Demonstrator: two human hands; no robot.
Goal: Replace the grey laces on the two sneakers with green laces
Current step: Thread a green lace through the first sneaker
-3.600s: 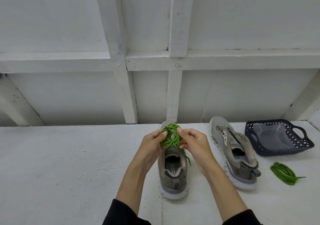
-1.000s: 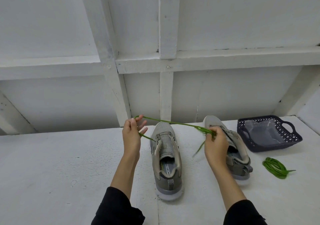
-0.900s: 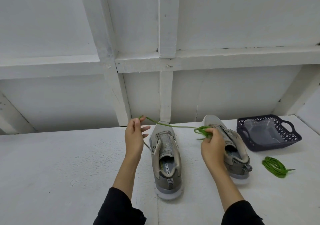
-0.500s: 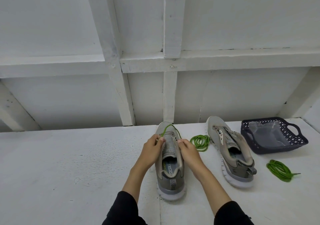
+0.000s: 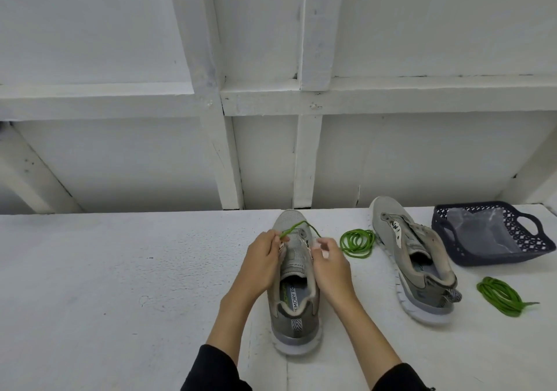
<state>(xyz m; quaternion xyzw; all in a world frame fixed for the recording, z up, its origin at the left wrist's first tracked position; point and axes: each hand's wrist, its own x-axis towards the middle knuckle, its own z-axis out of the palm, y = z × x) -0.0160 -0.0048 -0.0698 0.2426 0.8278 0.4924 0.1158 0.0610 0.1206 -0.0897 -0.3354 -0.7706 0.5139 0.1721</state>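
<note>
A grey sneaker (image 5: 294, 294) stands in front of me, toe pointing away, with no lace through its eyelets. My left hand (image 5: 261, 255) pinches the end of a green lace (image 5: 357, 241) at the shoe's left eyelets. The lace arches over the toe and most of it lies coiled to the right of the shoe. My right hand (image 5: 330, 259) holds the shoe's right eyelet edge. A second grey sneaker (image 5: 413, 258), also unlaced, stands to the right. Another coiled green lace (image 5: 500, 295) lies beyond it.
A dark blue plastic basket (image 5: 494, 234) holding something pale grey sits at the back right of the white table (image 5: 120, 285). A white panelled wall with beams rises right behind the table's far edge.
The lace was bunched between both hands, then pulled out taut between them. Now most of it lies coiled on the table and both hands are down at the near sneaker's eyelets.
</note>
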